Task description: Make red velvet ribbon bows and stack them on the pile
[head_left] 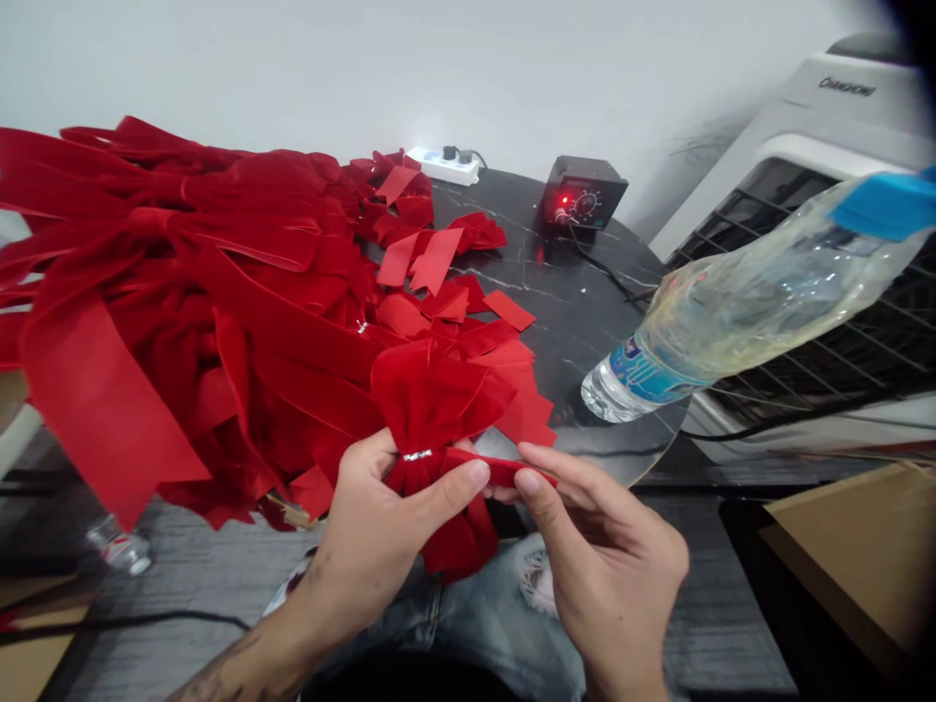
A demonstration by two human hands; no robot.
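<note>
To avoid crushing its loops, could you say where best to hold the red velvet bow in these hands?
Pinch the bow at its narrow waist, by the silver wire, coming from the far side: the waist looks gathered and firm, the loops flare soft, and the left hand fills the near side.

Bright, even indoor light, flat across the white wall (366, 68), no hard shadows. Small glare spot on the power strip (443, 166), pale streaks on the black marble tabletop (585, 283). Wide-angle stretch at the edges, water bottle (753, 312) looks pulled long. Dark vignette top right. Red velvet ribbon (88, 390) soft at far left; my left hand (380, 526) and right hand (600, 556) fairly sharp.
</note>
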